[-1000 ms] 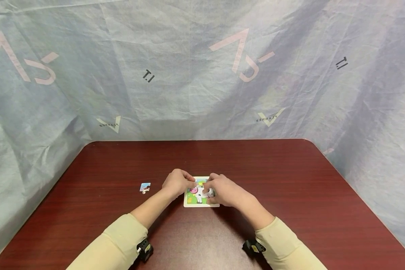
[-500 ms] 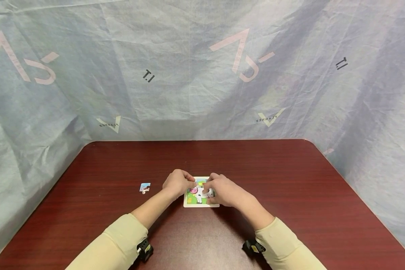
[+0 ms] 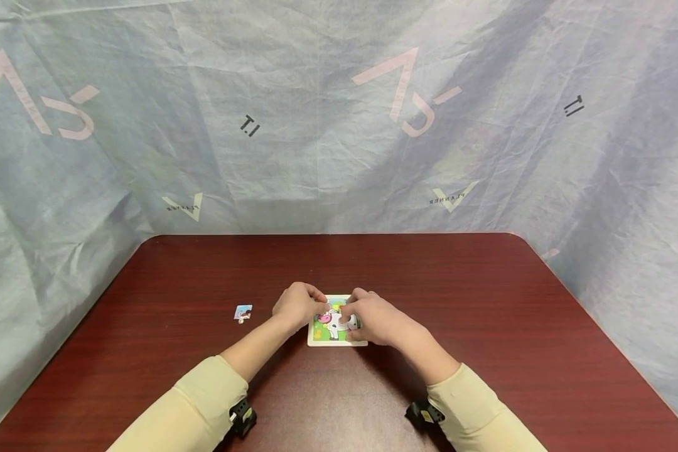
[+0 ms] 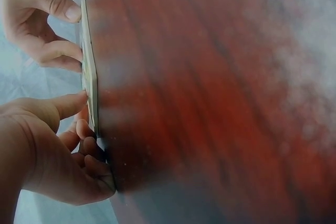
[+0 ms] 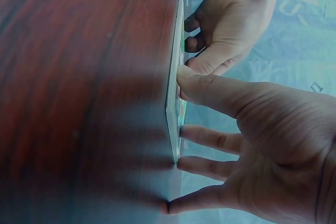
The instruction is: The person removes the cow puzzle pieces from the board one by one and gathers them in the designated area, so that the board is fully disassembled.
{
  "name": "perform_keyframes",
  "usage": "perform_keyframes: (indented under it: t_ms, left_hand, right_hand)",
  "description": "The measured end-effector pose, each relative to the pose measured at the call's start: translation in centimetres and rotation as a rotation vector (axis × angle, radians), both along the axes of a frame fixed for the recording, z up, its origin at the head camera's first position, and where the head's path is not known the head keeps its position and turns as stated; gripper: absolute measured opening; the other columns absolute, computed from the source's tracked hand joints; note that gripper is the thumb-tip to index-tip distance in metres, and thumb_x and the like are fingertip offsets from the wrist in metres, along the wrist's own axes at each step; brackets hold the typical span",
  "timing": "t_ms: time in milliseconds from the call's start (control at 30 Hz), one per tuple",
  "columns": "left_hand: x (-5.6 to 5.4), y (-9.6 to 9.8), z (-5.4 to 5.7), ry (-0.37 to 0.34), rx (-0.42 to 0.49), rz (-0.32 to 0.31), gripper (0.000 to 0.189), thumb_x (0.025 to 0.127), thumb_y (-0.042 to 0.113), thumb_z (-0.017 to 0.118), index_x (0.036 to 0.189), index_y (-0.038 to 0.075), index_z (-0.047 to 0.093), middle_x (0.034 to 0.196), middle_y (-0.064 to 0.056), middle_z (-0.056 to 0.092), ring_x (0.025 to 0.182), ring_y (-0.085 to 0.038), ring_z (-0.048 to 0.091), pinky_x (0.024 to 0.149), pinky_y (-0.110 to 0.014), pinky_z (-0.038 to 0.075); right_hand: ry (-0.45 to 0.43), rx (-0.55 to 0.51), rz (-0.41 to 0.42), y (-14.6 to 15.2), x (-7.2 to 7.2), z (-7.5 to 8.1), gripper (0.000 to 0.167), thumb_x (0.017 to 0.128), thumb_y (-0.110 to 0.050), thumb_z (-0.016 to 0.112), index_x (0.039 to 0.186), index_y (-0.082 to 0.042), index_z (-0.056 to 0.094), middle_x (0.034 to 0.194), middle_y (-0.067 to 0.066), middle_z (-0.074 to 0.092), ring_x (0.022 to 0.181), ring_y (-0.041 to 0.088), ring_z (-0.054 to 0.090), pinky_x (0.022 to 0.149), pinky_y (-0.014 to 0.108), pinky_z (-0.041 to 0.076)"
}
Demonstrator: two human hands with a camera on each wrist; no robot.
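A small jigsaw puzzle (image 3: 333, 329) with a cow picture and a pale frame lies flat on the table, partly covered by both hands. My left hand (image 3: 297, 306) is at its upper left corner; thumb and index finger pinch there, and the other fingers curl near the table, as the left wrist view shows. Whether a loose piece is between them is hidden. My right hand (image 3: 378, 319) spans the puzzle's right side. In the right wrist view its thumb and spread, nearly straight fingers (image 5: 210, 166) touch the board (image 5: 173, 87), and the lowest fingertip reaches the table.
A loose puzzle piece (image 3: 243, 313), blue and brown, lies on the table to the left of my left hand. The dark red wooden table (image 3: 457, 270) extends around the puzzle. A grey cloth (image 3: 316, 157) with printed marks hangs behind it.
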State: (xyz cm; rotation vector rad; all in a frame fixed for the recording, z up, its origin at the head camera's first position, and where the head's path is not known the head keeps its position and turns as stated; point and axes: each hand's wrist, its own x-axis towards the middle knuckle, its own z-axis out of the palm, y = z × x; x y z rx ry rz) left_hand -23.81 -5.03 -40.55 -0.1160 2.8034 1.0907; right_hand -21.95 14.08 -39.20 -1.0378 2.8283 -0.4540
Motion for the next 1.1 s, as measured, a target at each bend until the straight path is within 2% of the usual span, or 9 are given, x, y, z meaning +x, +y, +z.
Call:
perform_keyframes:
  t_ms: [333,567,800,1100]
  left_hand:
    - [0.04,0.27,0.03,0.029,-0.002,-0.011,0.007,0.089,0.022,0.080,0.086,0.018,0.075,0.079,0.005,0.067,0.074,-0.015,0.060,0.068,-0.035,0.041]
    - [0.05,0.19,0.06,0.021,0.015,-0.016,0.007,0.088,0.021,0.079,0.087,0.018,0.074,0.079,0.004,0.066,0.074,-0.015,0.059,0.067,-0.034,0.041]
    - [0.24,-0.12,0.05,0.029,0.099,-0.039,0.010,0.088,0.018,0.079,0.087,0.015,0.071,0.081,0.000,0.063,0.074,-0.017,0.056,0.065,-0.031,0.042]
    - [0.40,-0.38,-0.14,0.083,0.240,-0.071,0.012,0.086,0.008,0.080,0.083,0.008,0.069,0.079,-0.003,0.063,0.072,-0.017,0.058,0.063,-0.027,0.047]
  right_hand:
    - [-0.001,0.014,0.009,0.12,-0.04,-0.02,0.016,0.085,-0.017,0.083,0.099,-0.016,0.074,0.119,0.012,0.057,0.101,0.034,0.057,0.084,0.042,0.050]
    - [-0.020,0.012,-0.005,0.13,0.09,-0.03,0.016,0.086,-0.017,0.083,0.099,-0.017,0.073,0.128,0.017,0.054,0.107,0.037,0.056,0.085,0.044,0.050]
    - [-0.030,0.018,-0.007,0.12,0.19,0.09,0.017,0.087,-0.017,0.082,0.102,-0.016,0.074,0.131,0.018,0.053,0.109,0.039,0.055,0.086,0.045,0.050]
    - [-0.041,0.012,-0.010,0.12,0.22,0.17,0.017,0.087,-0.016,0.082,0.101,-0.016,0.074,0.132,0.017,0.053,0.110,0.038,0.055,0.086,0.045,0.050]
